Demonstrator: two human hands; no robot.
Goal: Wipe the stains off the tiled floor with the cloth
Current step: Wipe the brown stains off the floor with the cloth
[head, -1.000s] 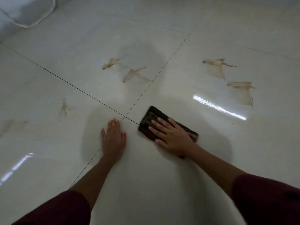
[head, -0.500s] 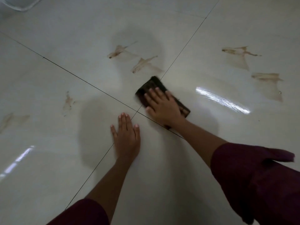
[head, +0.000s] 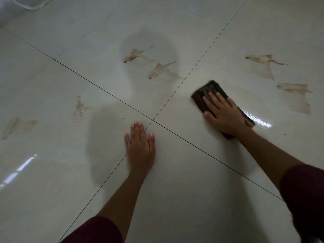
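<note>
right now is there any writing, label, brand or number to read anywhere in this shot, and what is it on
None: no text, label, brand or number shows in this view.
The cloth under the right hand is plain and dark, with no tag showing.
The floor shows only stains and grout lines.
The left hand lies flat on bare tile.

A pale curved object (head: 32, 3), cut off by the frame, sits at the far left corner; what it is cannot be told.
</note>
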